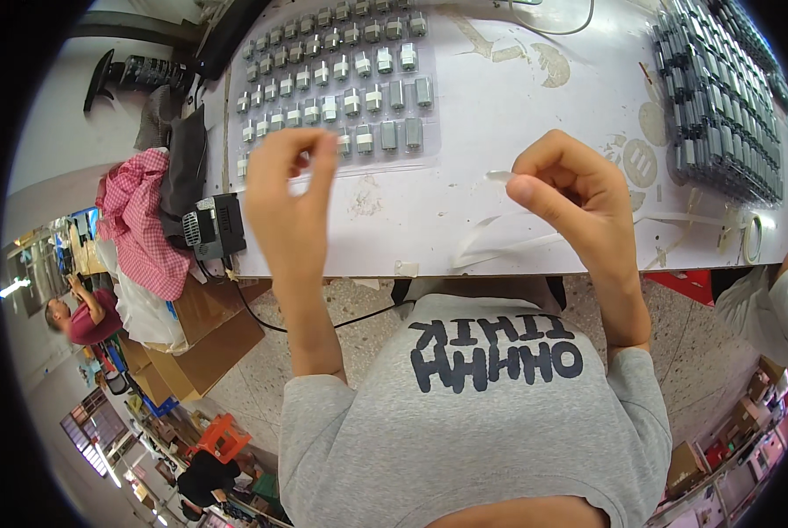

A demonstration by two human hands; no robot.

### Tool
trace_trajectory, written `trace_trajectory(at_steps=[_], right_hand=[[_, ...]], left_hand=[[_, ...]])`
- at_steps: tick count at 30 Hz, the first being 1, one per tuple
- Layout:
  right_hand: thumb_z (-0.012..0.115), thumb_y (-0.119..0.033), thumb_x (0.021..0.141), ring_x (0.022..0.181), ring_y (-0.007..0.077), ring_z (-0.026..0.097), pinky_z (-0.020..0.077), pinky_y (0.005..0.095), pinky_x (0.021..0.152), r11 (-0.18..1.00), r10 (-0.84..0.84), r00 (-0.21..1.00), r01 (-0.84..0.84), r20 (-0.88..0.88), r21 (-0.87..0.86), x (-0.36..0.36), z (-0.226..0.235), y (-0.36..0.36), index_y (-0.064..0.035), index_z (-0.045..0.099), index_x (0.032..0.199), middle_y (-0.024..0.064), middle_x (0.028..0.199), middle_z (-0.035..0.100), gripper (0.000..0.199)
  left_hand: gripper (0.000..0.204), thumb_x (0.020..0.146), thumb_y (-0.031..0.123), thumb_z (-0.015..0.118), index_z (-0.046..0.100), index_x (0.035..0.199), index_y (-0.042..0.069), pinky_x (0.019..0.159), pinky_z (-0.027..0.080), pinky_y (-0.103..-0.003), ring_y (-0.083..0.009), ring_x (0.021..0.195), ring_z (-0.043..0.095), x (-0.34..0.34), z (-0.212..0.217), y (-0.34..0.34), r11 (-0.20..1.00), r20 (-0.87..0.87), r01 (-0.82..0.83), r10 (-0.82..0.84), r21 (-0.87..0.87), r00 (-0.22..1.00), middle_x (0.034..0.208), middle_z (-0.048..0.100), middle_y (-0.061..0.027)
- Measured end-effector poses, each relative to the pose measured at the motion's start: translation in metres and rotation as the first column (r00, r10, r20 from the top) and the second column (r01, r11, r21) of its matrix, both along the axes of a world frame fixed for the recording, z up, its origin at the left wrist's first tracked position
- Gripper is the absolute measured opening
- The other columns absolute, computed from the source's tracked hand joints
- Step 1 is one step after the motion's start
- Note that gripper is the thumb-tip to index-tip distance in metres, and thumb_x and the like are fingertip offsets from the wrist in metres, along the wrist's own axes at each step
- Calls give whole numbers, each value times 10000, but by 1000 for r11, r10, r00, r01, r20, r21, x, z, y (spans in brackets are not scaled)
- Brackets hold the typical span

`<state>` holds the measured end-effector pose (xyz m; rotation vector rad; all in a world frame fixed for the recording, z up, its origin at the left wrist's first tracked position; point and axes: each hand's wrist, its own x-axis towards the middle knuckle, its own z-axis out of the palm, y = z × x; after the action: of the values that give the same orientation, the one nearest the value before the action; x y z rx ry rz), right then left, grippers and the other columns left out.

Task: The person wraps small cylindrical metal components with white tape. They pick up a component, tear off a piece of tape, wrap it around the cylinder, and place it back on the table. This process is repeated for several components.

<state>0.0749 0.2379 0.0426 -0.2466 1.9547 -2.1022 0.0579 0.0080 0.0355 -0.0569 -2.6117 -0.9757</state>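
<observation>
My left hand (290, 198) is over the front edge of a clear plastic tray (422, 162), its thumb and forefinger pinched together. Whatever may be between those fingertips is too small and blurred to make out. Small metal cylinders like little motors (414, 134) stand in rows in this tray. Many of them have a white band around the middle, while a few at the right end are bare grey. Farther right, above the white table (491, 123), my right hand (579, 198) is closed, with a short white strip (498, 176) between thumb and forefinger.
Stacked trays of similar cylinders (719, 114) rise at the table's right. A pale strip (499, 238) lies near the front edge, and a tape roll (752, 239) farther right. A black boxy device (215, 225) sits at the left edge, beside checkered cloth (143, 216).
</observation>
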Motion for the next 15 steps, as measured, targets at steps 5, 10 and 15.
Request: trace_trajectory(at_steps=[5,10,15], right_hand=[[602,-107,796,525,-7,352,250,152,469,1000,22,999,-22,31,-17,0,-1,-1,-25,559,796,-58,618,469,93],[609,-95,785,558,4,398,279,143,504,1000,4,998,-4,70,0,0,0,3,-30,542,774,-36,653,495,95],[593,-99,803,536,-4,353,248,155,470,995,-64,997,66,33,-74,-3,-6,3,-22,554,802,-48,648,489,86]], left_hand=[[216,725,219,639,613,908,107,703,384,-326,-212,818,470,-9,-28,24,866,55,59,-36,-497,998,821,519,-43],[235,716,190,645,581,927,110,703,390,-327,-212,815,472,-12,-23,28,866,145,115,-50,-486,988,835,521,-43],[254,718,140,637,551,951,90,706,398,-320,-208,782,493,-11,-19,35,946,266,183,-110,-269,958,836,559,-40]])
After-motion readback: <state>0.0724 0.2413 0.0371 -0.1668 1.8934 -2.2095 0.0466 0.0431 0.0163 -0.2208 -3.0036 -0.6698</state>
